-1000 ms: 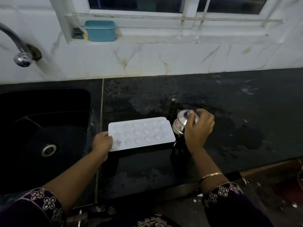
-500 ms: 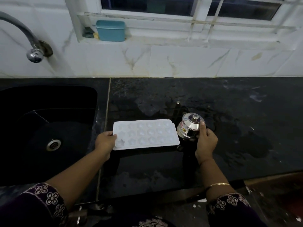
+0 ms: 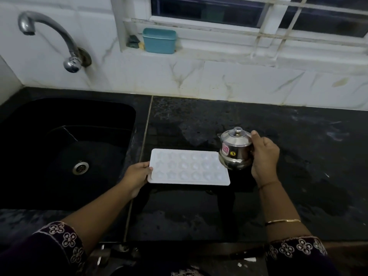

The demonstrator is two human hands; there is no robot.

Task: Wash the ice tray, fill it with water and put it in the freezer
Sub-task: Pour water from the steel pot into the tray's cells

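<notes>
Fingers point(image 3: 143, 165) of the left hand point(image 3: 137, 176) pinch the left short edge of the ice tray point(image 3: 189, 169), thumb on top. Fingers point(image 3: 255, 137) of the right hand point(image 3: 264, 156) are curled round the right side of a small lidded steel pot point(image 3: 235, 151), which stands upright at the tray's far right corner. The white tray is level, cavities up, over the black worktop point(image 3: 310, 148) just right of the sink; whether it rests on the surface cannot be told. A thin bangle point(image 3: 282, 221) sits on the right forearm.

The worktop is dark polished stone with wet patches and pale smears, and a seam runs near to far beside the tray. The black sink point(image 3: 123, 116) is set in at left, with a metal drain point(image 3: 80, 167) in its floor. A curved steel tap point(image 3: 50, 30) projects from the white marbled wall tiles point(image 3: 249, 84) above it. On the far window sill point(image 3: 219, 50) stands a teal box point(image 3: 159, 41), below a white barred window point(image 3: 258, 14) that is dark outside.
</notes>
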